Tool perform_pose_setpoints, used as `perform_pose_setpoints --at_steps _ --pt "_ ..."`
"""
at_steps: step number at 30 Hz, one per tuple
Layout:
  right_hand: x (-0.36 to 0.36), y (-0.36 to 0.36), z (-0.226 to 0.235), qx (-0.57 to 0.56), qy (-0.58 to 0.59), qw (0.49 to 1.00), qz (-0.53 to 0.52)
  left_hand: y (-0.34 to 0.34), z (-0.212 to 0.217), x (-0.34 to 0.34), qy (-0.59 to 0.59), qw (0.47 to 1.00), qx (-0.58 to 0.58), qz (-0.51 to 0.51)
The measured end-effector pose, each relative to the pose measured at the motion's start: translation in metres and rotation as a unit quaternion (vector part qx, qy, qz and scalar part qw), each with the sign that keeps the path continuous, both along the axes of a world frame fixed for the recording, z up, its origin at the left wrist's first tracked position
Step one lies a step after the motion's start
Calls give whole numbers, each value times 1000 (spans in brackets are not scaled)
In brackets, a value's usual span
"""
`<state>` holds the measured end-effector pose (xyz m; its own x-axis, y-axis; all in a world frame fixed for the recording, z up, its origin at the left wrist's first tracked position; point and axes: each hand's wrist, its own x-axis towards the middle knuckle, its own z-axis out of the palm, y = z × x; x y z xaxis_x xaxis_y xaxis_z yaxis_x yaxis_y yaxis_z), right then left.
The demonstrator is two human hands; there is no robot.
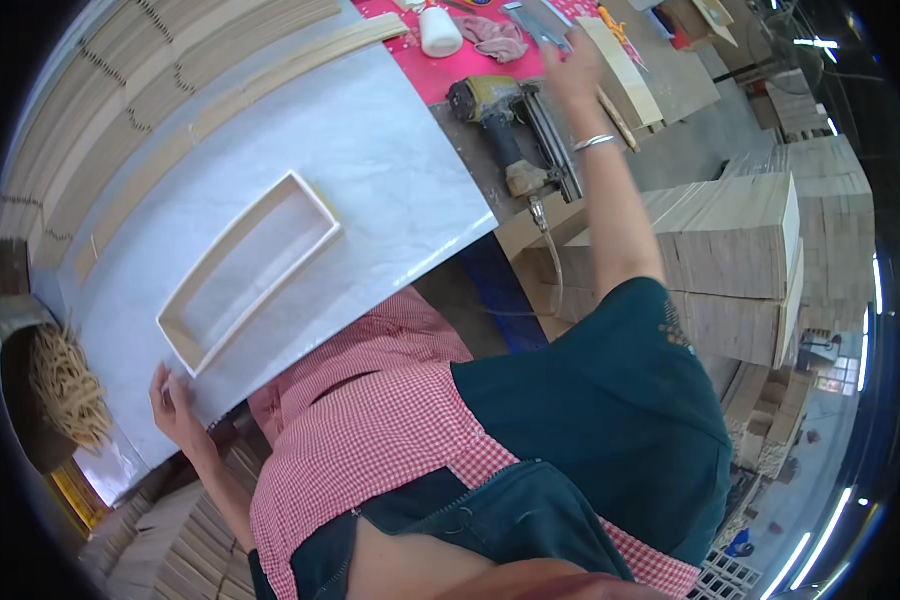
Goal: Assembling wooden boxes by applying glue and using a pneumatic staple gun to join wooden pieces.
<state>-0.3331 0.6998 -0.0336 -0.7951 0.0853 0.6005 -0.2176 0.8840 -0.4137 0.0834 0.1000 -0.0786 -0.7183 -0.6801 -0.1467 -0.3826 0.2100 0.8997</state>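
A pale rectangular wooden frame lies flat on a white marble-like tabletop. My left hand rests at the table's near edge, fingertips against the frame's nearest corner, holding nothing that I can see. My right hand is stretched far out with the fingers spread. It hovers over the far side of the bench, beside a light wooden plank, and is slightly blurred. A silver bangle sits on that wrist. A pneumatic nail gun lies just left of my right forearm.
A white glue bottle and a pink rag lie on a pink mat. Long wooden strips line the table's far side. A bin of wood slivers stands at left. Stacked boards rise at right.
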Motion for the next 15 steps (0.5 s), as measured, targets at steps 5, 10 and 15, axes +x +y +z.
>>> perform_pose_setpoints --at_steps 5,10,15 --pt "-21 166 2 112 -293 904 -290 -15 -4 33 6 998 -21 61" --pt "-22 258 -4 66 -410 872 -258 -32 -21 40 -9 996 -2 85" --pt "-28 261 -4 40 -450 864 -222 -25 -14 37 -37 996 -6 76"
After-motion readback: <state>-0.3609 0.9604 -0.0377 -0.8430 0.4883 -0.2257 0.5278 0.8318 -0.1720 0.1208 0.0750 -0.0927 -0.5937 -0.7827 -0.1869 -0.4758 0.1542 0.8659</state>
